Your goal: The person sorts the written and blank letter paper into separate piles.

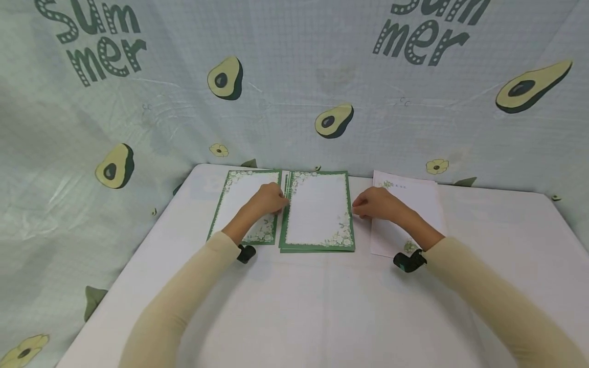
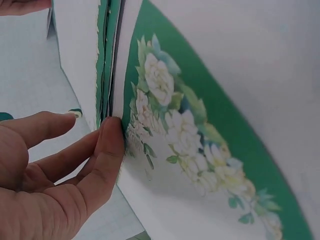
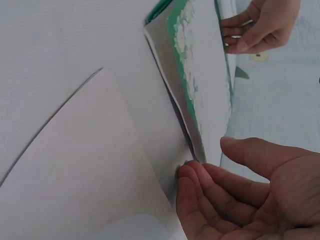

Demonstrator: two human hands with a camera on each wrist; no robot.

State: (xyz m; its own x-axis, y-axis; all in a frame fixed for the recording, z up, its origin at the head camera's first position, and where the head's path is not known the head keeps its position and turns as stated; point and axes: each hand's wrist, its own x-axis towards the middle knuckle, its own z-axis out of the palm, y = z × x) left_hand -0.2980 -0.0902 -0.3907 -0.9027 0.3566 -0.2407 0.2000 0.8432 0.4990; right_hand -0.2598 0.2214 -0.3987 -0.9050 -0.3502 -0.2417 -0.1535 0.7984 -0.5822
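Observation:
A stack of green-bordered floral paper (image 1: 316, 212) lies at the middle of the table, its sheets slightly offset at the left and bottom edges. My left hand (image 1: 269, 198) is at its left edge. In the left wrist view the left fingertips (image 2: 111, 132) touch the sheet edges, with the thumb held apart. From the other side my right hand (image 1: 378, 203) meets the stack's right edge. The right wrist view has its bent fingertips (image 3: 192, 172) right at that edge, the thumb raised away from them.
Another green-bordered floral sheet (image 1: 250, 191) lies to the left, partly under my left forearm. Pale pink paper (image 1: 416, 197) with small floral prints lies to the right beneath my right wrist. A white cloth covers the table (image 1: 313, 306), and an avocado-print curtain (image 1: 285, 61) hangs behind it.

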